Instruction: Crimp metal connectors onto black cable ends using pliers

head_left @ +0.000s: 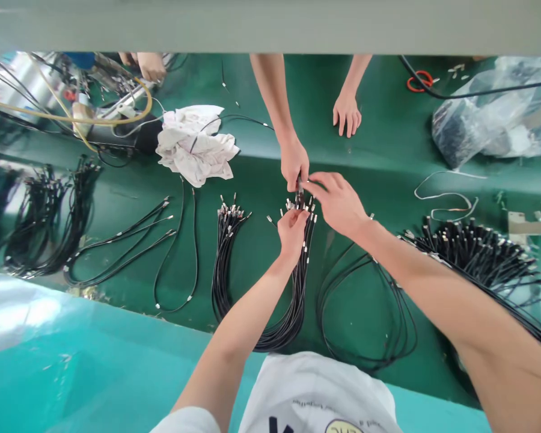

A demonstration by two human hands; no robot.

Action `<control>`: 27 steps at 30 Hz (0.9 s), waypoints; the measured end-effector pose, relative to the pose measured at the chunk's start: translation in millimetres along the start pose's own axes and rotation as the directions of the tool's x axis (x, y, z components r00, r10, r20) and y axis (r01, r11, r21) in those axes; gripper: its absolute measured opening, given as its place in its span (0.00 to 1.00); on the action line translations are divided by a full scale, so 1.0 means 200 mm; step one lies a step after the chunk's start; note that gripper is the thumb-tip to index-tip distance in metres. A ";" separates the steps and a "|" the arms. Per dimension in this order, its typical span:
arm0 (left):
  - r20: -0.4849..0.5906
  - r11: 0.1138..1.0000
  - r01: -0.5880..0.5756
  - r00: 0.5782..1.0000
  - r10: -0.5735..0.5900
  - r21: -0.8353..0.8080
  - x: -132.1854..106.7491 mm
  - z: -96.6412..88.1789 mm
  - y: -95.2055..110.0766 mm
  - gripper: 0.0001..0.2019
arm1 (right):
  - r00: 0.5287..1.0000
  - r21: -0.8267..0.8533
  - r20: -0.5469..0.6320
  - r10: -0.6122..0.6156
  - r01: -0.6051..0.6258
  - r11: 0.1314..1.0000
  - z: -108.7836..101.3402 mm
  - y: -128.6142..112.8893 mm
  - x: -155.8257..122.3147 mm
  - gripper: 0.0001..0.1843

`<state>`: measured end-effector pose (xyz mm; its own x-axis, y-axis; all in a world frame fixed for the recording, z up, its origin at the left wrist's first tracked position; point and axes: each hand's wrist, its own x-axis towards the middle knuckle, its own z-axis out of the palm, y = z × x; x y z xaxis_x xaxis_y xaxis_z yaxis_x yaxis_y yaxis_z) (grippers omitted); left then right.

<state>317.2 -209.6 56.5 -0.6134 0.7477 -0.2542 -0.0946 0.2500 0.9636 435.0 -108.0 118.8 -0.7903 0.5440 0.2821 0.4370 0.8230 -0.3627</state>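
Note:
My left hand [293,231] is closed, its fingertips pinched together over the ends of a bundle of black cables [300,288] with silver connectors. What it pinches is too small to tell. My right hand [340,204] reaches in from the right, thumb and forefinger pressed together beside a small dark, metallic piece [300,197]. Whether it grips that piece cannot be made out. From the far side, a co-worker's hand [295,161] is closed at the top of the same piece. The co-worker's other hand [347,114] rests on the green table [252,174].
Left of the bundle lie loose cables [195,240], a white cloth [198,144] and more dark bundles [45,222]. To the right are coiled cables [365,355], a thick cable pile [478,252], a plastic bag [491,114] and red-handled scissors [419,81]. A grey beam [270,27] crosses the top.

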 end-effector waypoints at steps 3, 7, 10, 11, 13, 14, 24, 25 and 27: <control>-0.020 1.000 0.007 1.000 -0.007 -0.022 -0.01 -0.05 0.02 0.08 | 0.934 -0.104 0.154 -0.322 0.340 0.935 0.04 0.00 0.29 0.19; -0.012 0.999 0.025 1.000 -0.025 -0.039 -0.05 -0.14 0.03 0.08 | 0.808 -0.061 0.241 -0.538 0.566 0.822 0.10 0.02 0.47 0.16; 0.026 1.000 -0.010 1.000 0.010 0.006 -0.08 -0.21 0.04 0.09 | 0.714 0.019 0.293 -0.636 0.661 0.750 0.15 0.05 0.51 0.15; 0.043 0.999 -0.037 0.998 0.036 0.032 -0.10 -0.24 0.05 0.09 | 0.693 0.034 0.302 -0.655 0.678 0.734 0.16 0.05 0.51 0.15; 0.109 0.989 -0.115 0.988 0.105 0.095 -0.14 -0.30 0.08 0.09 | 0.682 0.046 0.296 -0.669 0.689 0.723 0.18 0.03 0.50 0.16; 0.155 0.978 -0.164 0.977 0.145 0.125 -0.17 -0.34 0.10 0.09 | 0.685 0.048 0.287 -0.670 0.688 0.724 0.18 0.01 0.49 0.16; 0.255 0.937 -0.322 0.926 0.280 0.139 -0.60 -0.61 0.32 0.07 | 0.776 0.153 0.208 -0.596 0.576 0.803 -0.01 -0.23 0.41 0.23; 0.268 0.930 -0.338 0.918 0.292 0.146 -0.64 -0.62 0.34 0.05 | 0.798 0.169 0.199 -0.569 0.544 0.822 -0.05 -0.25 0.38 0.24; 0.285 0.919 -0.368 0.904 0.318 0.143 -0.71 -0.64 0.36 0.04 | 0.840 0.230 0.182 -0.511 0.469 0.853 -0.15 -0.29 0.30 0.28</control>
<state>297.4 -377.0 173.7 -0.3612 0.9310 0.0528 0.2505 0.0423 0.9672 374.4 -118.6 184.0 -0.9653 0.0070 0.2609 -0.0964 0.9194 -0.3813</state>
